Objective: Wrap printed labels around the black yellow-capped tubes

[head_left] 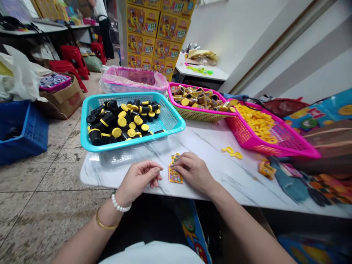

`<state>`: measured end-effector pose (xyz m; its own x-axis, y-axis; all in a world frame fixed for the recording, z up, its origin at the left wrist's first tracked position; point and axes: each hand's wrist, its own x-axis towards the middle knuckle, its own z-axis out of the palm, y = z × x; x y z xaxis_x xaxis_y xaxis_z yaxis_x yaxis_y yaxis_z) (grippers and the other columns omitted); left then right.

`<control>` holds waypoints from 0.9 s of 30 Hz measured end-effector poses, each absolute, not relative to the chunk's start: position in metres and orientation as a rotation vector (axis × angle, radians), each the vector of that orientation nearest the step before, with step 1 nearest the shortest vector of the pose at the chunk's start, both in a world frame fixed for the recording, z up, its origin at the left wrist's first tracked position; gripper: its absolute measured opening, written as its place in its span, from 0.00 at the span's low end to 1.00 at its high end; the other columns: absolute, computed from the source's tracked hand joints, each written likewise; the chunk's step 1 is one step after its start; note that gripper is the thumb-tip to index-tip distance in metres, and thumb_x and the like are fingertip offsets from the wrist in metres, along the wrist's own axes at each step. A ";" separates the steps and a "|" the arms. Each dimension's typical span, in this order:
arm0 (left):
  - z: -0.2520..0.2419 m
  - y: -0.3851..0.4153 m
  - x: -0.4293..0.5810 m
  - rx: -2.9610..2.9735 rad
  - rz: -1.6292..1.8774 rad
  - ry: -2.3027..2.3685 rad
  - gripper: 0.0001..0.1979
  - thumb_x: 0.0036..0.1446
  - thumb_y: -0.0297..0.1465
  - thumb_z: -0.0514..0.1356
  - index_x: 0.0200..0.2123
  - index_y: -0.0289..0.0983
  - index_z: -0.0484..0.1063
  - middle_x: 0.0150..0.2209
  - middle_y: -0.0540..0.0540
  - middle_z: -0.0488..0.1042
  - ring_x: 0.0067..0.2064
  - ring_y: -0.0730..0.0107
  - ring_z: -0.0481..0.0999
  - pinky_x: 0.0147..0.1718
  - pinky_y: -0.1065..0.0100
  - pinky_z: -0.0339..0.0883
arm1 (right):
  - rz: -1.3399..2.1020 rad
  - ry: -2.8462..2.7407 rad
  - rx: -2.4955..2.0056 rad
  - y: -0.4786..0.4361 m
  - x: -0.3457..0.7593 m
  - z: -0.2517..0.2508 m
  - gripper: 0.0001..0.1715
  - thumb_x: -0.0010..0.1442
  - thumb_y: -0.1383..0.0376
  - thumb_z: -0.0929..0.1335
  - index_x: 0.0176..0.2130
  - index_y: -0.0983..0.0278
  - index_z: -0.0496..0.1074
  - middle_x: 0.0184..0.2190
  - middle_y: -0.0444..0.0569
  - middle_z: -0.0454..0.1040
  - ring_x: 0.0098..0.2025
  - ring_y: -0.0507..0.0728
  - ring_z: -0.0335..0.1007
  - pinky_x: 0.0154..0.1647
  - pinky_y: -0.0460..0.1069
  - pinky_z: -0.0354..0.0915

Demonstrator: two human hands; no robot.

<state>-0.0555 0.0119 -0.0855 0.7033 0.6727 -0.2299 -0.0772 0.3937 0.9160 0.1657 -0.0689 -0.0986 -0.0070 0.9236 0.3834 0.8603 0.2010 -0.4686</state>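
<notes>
A small stack of orange-yellow printed stickers (175, 175) lies on the white marble-look table (209, 146), near its front edge. My right hand (193, 171) rests on the stickers, its fingertips pinched on the top one. Just to the left, my left hand (140, 179) hovers with fingers curled and thumb meeting forefinger; I cannot make out anything between them. A pearl bracelet and a gold bangle sit on that wrist. Behind the hands stands a teal basket (167, 119) of black and yellow cylinders.
A pink basket (205, 113) holds labelled cylinders; another pink basket (286, 141) holds yellow rings, with loose rings (232, 152) beside it. Printed packets and cloth crowd the table's right. On the floor to the left are a blue crate (26, 130), cardboard box, red stools and stacked yellow cartons.
</notes>
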 end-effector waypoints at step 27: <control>-0.073 -0.023 -0.100 1.409 1.246 1.003 0.10 0.62 0.35 0.62 0.32 0.36 0.79 0.28 0.47 0.76 0.29 0.72 0.72 0.29 0.71 0.66 | 0.306 -1.406 -1.528 -0.049 0.048 -0.066 0.26 0.70 0.58 0.63 0.21 0.62 0.61 0.16 0.39 0.60 0.19 0.49 0.55 0.21 0.46 0.55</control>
